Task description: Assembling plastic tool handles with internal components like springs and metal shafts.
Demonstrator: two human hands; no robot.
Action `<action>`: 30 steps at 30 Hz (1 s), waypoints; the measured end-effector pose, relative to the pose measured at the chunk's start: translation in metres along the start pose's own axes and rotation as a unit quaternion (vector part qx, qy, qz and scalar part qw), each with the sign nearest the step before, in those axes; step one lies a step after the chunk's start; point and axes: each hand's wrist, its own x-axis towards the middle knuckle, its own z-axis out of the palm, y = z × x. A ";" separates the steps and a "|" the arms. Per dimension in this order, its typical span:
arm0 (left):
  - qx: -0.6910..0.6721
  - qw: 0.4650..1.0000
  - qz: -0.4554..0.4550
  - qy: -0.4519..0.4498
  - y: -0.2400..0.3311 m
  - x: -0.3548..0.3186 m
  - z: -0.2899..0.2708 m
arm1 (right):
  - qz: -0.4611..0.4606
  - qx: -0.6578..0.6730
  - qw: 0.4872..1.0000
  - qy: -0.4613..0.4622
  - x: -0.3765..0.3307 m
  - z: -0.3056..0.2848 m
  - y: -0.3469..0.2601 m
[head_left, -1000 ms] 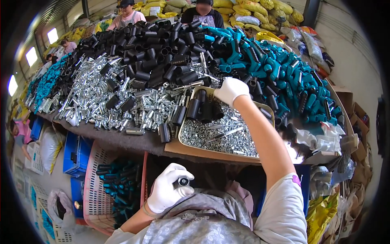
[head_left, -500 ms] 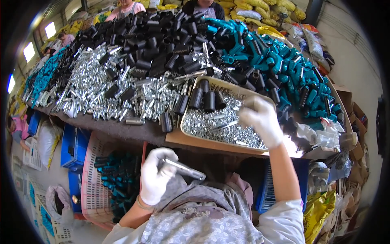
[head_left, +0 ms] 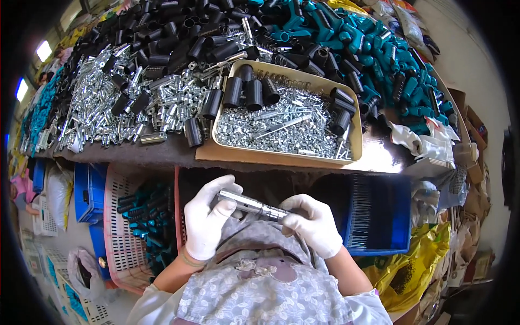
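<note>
A silver metal shaft with stepped cylindrical sections (head_left: 246, 204) is held above my lap, tilted slightly down to the right. My left hand (head_left: 205, 225), in a white glove, pinches its thicker end between thumb and fingers. The gloved fingers of my right hand (head_left: 317, 226) close round its thinner right end and hide the tip. Just beyond is a cream tray (head_left: 281, 156) with small silver metal parts (head_left: 271, 132), thin springs along its far side and several black plastic sleeves (head_left: 253, 95).
Loose silver parts (head_left: 168, 105), black sleeves (head_left: 151, 35) and teal-and-black handles (head_left: 401, 76) are heaped across the table. Below its edge, a pink basket (head_left: 122, 216) holds more handles; a blue crate (head_left: 382, 216) with thin metal rods stands at right, beside a yellow bag (head_left: 414, 271).
My right hand has come down from the tray to the shaft and now grips its right end. My left hand still holds the other end. The view has tilted downward.
</note>
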 end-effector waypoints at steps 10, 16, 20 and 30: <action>0.453 0.813 0.230 -0.283 0.007 0.012 -0.010 | -0.071 -0.173 0.981 -0.049 0.010 0.009 0.012; 0.396 0.864 0.240 -0.197 0.002 0.002 -0.003 | -0.347 -0.405 0.842 0.087 0.049 -0.042 -0.045; 0.366 0.895 0.192 -0.165 -0.004 -0.005 -0.001 | -0.398 -0.423 0.794 0.180 0.104 -0.071 -0.072; 0.360 0.903 0.179 -0.154 -0.006 -0.012 -0.002 | -0.331 -0.665 0.669 0.015 0.178 -0.023 -0.103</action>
